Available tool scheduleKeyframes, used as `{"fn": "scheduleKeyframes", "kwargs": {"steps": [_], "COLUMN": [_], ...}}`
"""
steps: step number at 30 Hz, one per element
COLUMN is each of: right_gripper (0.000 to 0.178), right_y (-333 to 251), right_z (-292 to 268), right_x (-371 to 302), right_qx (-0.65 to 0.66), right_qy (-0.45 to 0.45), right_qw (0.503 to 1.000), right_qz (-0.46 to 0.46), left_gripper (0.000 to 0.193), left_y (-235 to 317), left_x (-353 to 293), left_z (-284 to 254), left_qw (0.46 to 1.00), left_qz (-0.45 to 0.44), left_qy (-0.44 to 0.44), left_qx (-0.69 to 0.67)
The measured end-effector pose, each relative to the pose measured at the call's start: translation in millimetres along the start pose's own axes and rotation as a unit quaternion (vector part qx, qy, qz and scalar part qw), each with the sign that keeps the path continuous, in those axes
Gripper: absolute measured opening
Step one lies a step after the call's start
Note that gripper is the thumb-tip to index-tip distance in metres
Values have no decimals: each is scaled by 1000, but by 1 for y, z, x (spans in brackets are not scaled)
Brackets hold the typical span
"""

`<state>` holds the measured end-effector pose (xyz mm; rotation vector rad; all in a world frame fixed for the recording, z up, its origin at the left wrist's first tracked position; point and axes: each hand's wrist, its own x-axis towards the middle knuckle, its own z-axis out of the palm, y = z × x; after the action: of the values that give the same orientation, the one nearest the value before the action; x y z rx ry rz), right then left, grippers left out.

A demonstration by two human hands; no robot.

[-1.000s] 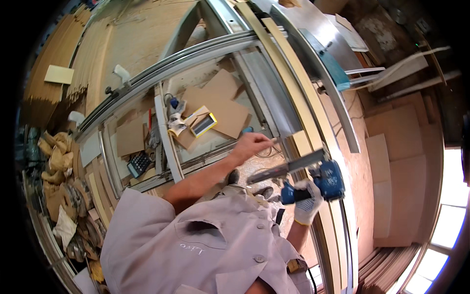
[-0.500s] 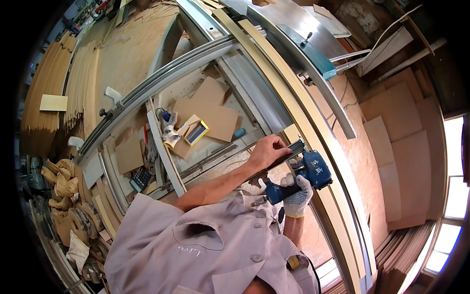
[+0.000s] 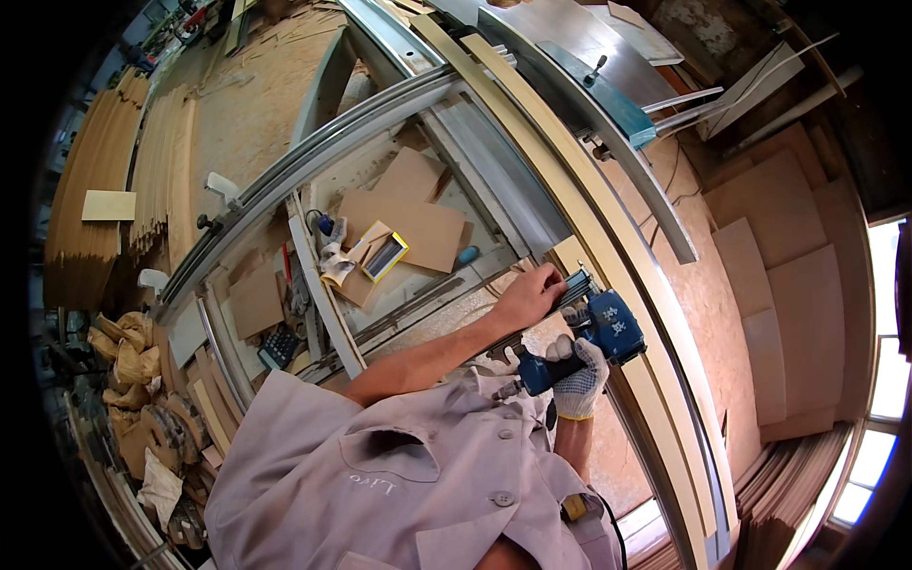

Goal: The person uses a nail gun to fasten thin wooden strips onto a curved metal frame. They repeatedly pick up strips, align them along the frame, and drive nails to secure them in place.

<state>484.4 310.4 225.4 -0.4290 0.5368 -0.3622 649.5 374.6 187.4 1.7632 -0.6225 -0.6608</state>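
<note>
My gloved right hand (image 3: 581, 382) wraps round the grip of a blue nail gun (image 3: 616, 328), held near my chest above the frame's near right corner. The gun's magazine (image 3: 576, 283) shows as a dark metal strip beside its body. My bare left hand (image 3: 528, 296) has its fingers pinched together against this magazine; whatever lies between the fingertips is hidden. Past my left forearm, an open yellow-edged box (image 3: 385, 256) of dark grey strips lies on brown board (image 3: 418, 228). A white-and-grey glove (image 3: 335, 261) rests beside the box.
Long pale wood strips (image 3: 546, 157) lie along metal rails to the right. A grey metal beam with a teal fitting (image 3: 622, 109) stands beyond them. Brown sheets (image 3: 798, 304) lean at far right; stacked slats (image 3: 95, 180) are at far left. A calculator (image 3: 276, 350) lies left of my arm.
My view has shifted slightly. My left hand stays at the magazine with little movement, and my right hand keeps its hold on the nail gun.
</note>
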Motion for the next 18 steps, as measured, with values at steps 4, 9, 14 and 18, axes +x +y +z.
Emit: {"fn": "scheduleKeyframes", "kwargs": {"steps": [4,9,14,18], "right_gripper": [23,24,27,37], "right_y": [2,5,3,-1], "right_z": [-1,0,10,6], "right_x": [0,0,0,2], "right_qx": [3,-16,7,38], "right_qy": [29,78,90,94], "right_qw": [999,997,996,994], "right_qz": [12,8,4,-34], "left_gripper": [24,28,36,43], "left_y": [-12,-11,-16,-31], "left_x": [2,3,4,-21], "left_z": [12,15,2,-49], "left_qw": [999,998,999,998], "left_qz": [33,13,-17,-18], "left_qy": [1,-13,-28,-14], "left_qx": [43,56,31,-60]}}
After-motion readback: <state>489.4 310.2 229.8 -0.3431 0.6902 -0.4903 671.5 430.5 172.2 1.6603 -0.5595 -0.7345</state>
